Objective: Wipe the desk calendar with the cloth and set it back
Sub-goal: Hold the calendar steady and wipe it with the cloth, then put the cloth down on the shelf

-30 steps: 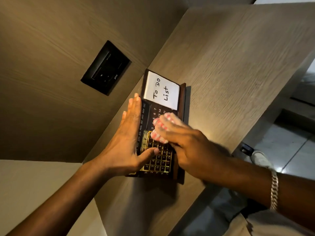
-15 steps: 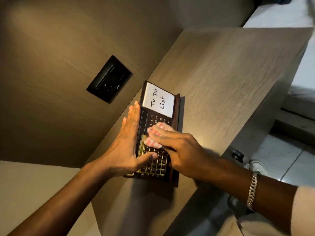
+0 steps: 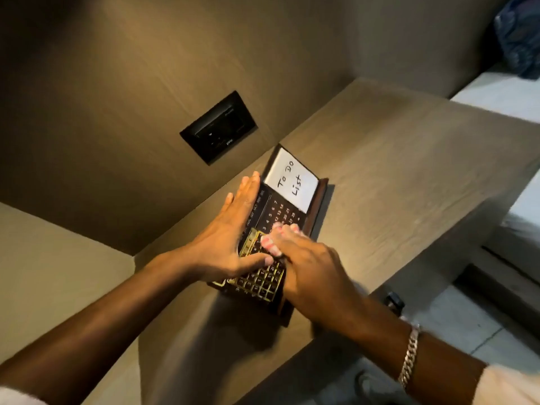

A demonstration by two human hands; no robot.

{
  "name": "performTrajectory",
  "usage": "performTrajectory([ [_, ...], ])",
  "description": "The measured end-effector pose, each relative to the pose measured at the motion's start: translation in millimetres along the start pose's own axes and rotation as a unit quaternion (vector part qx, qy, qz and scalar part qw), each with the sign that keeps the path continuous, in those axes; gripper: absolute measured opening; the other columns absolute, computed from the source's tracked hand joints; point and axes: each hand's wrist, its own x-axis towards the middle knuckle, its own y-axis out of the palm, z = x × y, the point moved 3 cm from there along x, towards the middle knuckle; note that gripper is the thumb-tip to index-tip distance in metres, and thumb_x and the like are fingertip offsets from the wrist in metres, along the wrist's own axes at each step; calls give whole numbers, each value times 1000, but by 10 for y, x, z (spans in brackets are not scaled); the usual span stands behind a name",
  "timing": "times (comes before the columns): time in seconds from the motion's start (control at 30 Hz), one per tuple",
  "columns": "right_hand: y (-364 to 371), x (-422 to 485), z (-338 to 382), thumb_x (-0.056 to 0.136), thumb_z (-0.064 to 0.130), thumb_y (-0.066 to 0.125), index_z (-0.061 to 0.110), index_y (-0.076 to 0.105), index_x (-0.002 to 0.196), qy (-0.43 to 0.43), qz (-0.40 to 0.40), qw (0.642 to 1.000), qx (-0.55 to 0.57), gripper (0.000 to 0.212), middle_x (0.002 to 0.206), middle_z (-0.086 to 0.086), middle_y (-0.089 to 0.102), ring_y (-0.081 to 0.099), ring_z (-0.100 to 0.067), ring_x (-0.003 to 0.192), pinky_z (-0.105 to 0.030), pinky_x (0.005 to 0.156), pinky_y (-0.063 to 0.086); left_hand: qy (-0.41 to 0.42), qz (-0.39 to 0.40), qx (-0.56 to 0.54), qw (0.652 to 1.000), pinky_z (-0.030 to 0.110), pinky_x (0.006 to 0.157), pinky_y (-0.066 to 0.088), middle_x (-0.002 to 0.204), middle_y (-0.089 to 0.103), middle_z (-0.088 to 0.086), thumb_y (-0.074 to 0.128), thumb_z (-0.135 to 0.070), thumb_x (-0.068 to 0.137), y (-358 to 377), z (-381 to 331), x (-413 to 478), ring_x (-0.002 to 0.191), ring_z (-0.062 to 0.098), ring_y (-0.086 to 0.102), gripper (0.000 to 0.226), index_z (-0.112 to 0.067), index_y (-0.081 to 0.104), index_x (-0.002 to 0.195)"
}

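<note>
The desk calendar (image 3: 276, 217), a dark wooden board with number rows, a gold grid and a white "To Do List" note (image 3: 291, 185), lies flat on the wooden desk (image 3: 394, 176). My left hand (image 3: 230, 238) presses flat against its left edge, fingers straight, thumb resting on the gold grid. My right hand (image 3: 306, 267) lies over the calendar's middle and holds a small white and pink cloth (image 3: 274, 238) bunched under its fingertips, pressed onto the calendar face. The calendar's lower right part is hidden under my right hand.
A black wall socket plate (image 3: 218, 127) sits in the wooden wall panel just behind the calendar. The desk's front edge drops to a tiled floor (image 3: 455, 325) at the right. A white surface (image 3: 502, 92) with dark fabric on it lies beyond the desk's far end.
My right hand has dragged the cloth down the calendar face, from near the note toward the gold grid. My left hand keeps its hold on the left edge. The view has tilted upward.
</note>
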Motion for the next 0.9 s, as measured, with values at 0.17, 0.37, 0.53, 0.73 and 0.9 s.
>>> performTrajectory([
  [0.17,-297,159,-100,95,6,55,21,66,125,149,48,905,396,35,113,1,75,71,-20,104,-37,91,58,-31,7,34,999,23,116,-22,157,-36,-15,53,-84,65,-48,16,-59,146,-1,-29,131,-28,-29,150],
  [0.37,-1162,547,-536,94,-9,37,2,60,119,210,146,726,639,36,71,-9,65,54,-9,47,-21,40,46,-64,7,130,989,32,120,-18,162,-30,-4,37,-85,75,-100,-43,-67,149,3,-27,117,-24,-30,149],
  [0.53,-2221,706,-1110,92,30,64,33,71,115,30,71,995,61,24,96,-9,78,71,-11,79,-29,70,60,-144,-32,205,968,41,123,-10,167,-13,5,20,-85,79,-72,-163,-68,153,17,-17,108,-19,-24,152],
  [0.73,-2469,633,-1681,99,16,49,20,35,149,-73,118,943,-303,52,162,-9,27,21,-30,150,-42,120,20,-255,-134,218,932,43,123,-5,163,-10,5,1,-87,74,40,-311,-20,150,14,-13,111,-12,-10,156],
  [0.9,-2327,589,-2035,90,74,25,26,18,154,-124,171,904,-371,80,166,-3,11,1,-27,153,-51,122,11,-323,-102,227,913,46,123,-3,166,-5,8,2,-85,74,215,-396,9,153,19,-4,110,-12,-10,155],
])
